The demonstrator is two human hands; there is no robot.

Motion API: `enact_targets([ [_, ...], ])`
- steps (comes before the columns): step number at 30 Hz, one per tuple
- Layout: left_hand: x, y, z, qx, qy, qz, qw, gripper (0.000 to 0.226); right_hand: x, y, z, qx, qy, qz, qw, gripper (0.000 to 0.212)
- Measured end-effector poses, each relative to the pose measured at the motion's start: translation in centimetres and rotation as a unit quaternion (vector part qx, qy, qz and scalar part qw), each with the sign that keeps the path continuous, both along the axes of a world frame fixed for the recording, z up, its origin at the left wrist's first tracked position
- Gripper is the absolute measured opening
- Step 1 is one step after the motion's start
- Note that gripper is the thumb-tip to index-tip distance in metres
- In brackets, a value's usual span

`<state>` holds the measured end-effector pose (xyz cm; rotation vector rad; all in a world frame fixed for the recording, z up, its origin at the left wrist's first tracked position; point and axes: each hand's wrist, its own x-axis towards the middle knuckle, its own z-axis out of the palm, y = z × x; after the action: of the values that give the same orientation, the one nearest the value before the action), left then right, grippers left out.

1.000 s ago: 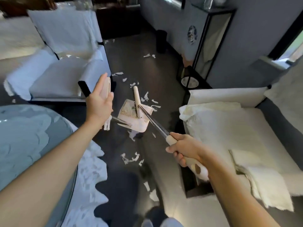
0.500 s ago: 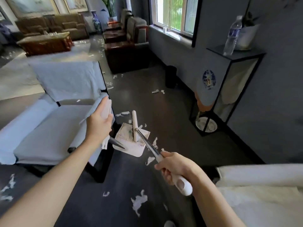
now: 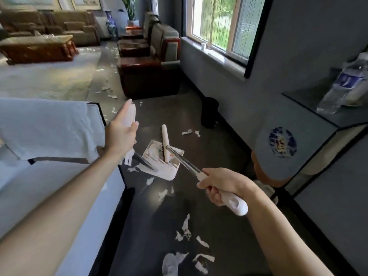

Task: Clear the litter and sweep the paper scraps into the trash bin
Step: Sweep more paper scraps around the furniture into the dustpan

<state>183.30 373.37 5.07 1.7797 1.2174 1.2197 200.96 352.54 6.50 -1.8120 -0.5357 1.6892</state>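
Observation:
My left hand (image 3: pixel 121 134) grips the white handle of a dustpan (image 3: pixel 163 166), whose tray rests low over the dark floor with paper scraps inside. My right hand (image 3: pixel 221 186) grips the white end of a broom handle; the metal shaft runs up-left to the white broom head (image 3: pixel 165 142), which lies across the dustpan. A black trash bin (image 3: pixel 209 112) stands by the wall beyond the dustpan. White paper scraps (image 3: pixel 187 234) lie on the floor near me, and more scraps (image 3: pixel 188 132) lie just before the bin.
A white-covered armchair (image 3: pixel 49 132) stands at my left. A black-framed glass side table (image 3: pixel 322 124) with a water bottle (image 3: pixel 342 86) is at the right wall. Dark sofas (image 3: pixel 149 76) line the window side farther on, with more scraps scattered on the carpet beyond.
My view has lifted and moved forward along the floor; the bin and window side now show closer. Both hands keep their hold, and the broom head stays across the dustpan.

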Motion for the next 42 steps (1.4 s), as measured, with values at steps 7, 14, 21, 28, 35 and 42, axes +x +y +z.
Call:
enact_targets([
  [7, 8.5, 19.8, 4.0, 0.040, 0.003, -0.035, 0.999, 0.061, 6.7, 19.6, 2.3, 0.050, 0.005, -0.056, 0.997, 0.030],
  [14, 17.2, 41.0, 4.0, 0.078, 0.019, -0.060, 0.995, 0.063, 13.0, 37.8, 1.9, 0.099, -0.019, -0.082, 0.992, 0.036],
  [21, 27.4, 63.9, 4.0, 0.069, -0.001, -0.082, 0.994, 0.062, 21.9, 59.0, 1.7, 0.097, -0.046, -0.111, 0.988, 0.034],
  [28, 34.8, 83.5, 3.8, 0.047, 0.008, -0.137, 0.989, 0.062, 27.3, 76.8, 2.1, 0.083, -0.094, -0.129, 0.984, 0.035],
  [35, 42.9, 104.4, 0.8, 0.053, 0.015, -0.285, 0.957, 0.059, 28.5, 94.5, -3.5, 0.064, -0.135, -0.221, 0.964, 0.046],
  [42, 47.3, 116.6, 2.3, 0.070, 0.039, -0.393, 0.916, 0.062, 25.3, 106.5, -5.0, 0.056, -0.094, -0.309, 0.945, 0.073],
])
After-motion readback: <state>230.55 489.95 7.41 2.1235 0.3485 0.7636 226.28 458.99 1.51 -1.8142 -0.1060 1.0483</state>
